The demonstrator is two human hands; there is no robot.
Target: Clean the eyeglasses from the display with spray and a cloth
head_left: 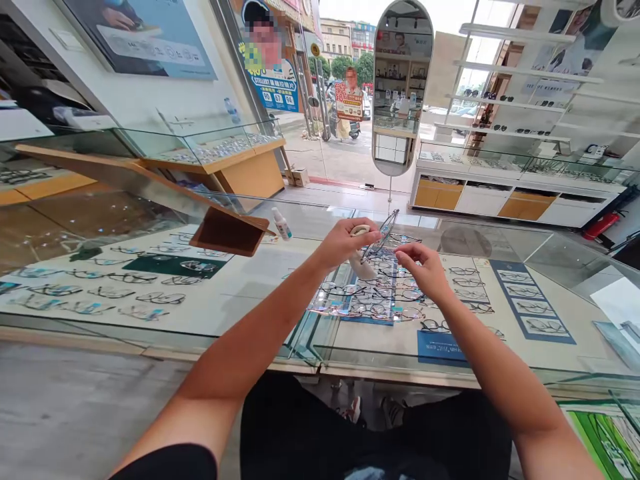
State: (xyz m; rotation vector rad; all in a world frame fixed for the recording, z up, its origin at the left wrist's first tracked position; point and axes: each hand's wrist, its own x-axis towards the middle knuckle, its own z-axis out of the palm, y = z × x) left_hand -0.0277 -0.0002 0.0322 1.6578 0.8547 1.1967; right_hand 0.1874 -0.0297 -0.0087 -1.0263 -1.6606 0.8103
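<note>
I find thin-framed eyeglasses (389, 229) at twelve o'clock above the smooth glass worktop (250, 288). The left hand (351, 241) grips them with pale, crumpled cloth (362, 267). The right hand (421, 268), at one o'clock, has narrowed fingers; contact I cannot tell.

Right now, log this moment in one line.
Left hand: holds glasses, pale cloth | Right hand: near glasses, contact unclear | Spray bottle: on glass counter

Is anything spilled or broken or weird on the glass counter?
Nothing stands out. I see no spill or breakage on the glass counter; the left hand holds eyeglasses and a whitish cloth.
</note>
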